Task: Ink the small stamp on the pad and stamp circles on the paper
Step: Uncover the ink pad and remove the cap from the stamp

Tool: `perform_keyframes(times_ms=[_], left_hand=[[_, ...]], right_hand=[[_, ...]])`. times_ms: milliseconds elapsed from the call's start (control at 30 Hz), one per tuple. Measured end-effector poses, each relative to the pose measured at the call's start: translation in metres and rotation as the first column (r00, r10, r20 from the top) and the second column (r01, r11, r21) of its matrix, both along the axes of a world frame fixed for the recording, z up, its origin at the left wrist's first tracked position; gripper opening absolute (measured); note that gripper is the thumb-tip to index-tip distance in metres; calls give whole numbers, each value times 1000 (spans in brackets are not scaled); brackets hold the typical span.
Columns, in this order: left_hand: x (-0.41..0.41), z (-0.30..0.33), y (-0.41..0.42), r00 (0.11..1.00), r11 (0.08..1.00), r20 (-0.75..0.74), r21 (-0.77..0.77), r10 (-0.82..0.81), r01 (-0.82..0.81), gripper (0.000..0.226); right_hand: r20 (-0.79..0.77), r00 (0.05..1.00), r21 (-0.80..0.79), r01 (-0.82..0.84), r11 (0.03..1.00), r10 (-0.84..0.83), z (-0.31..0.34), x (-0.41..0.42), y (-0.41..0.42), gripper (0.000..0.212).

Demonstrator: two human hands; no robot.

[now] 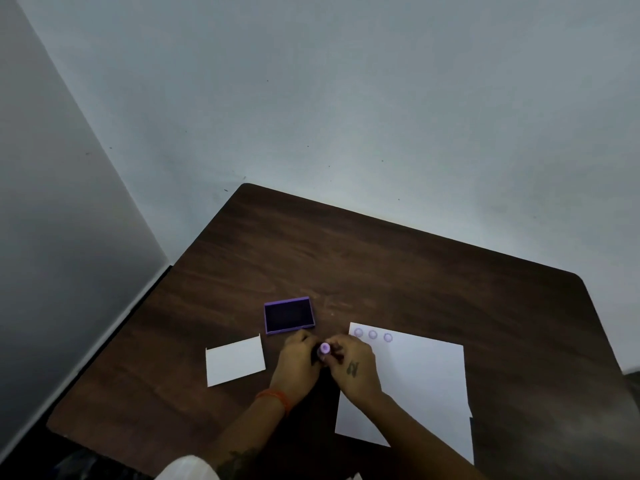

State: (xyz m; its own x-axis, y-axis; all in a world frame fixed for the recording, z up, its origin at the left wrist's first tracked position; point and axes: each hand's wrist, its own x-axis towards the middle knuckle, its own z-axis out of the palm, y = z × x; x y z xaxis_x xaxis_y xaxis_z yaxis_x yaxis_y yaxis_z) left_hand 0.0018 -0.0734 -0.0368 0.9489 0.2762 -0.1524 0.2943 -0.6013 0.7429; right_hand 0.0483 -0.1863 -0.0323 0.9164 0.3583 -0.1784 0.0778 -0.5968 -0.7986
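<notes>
The left hand and right hand are brought together, knuckles up, fingers curled inward toward each other; both forearms are extended from 6 o'clock.

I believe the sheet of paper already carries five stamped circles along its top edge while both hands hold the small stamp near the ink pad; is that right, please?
Not quite: the head view shows three stamped circles along the top edge of the paper, not five. The rest holds: the left hand and right hand hold the small stamp near the ink pad.
</notes>
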Motion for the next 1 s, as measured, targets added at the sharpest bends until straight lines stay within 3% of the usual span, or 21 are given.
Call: perform_keyframes(times_ms=[233,400,667,867,1000], left_hand=[[1,3,1,997,995,59,-92,51,-45,20],[-6,11,1,978,971,149,-210,145,-112,22],[-7,18,0,979,984,172,-160,111,-84,23],[-8,25,0,974,989,197,-117,109,-87,22],[-8,25,1,975,995,207,-68,83,-70,25]], right_hand=[[-33,999,117,-3,993,7,2,7,-4,11],[-259,965,247,109,963,-43,10,10,-11,8],[-304,952,317,134,939,-33,22,7,-16,5],[-358,933,324,97,941,27,25,12,-19,20],[-346,937,341,82,937,44,24,11,-22,17]])
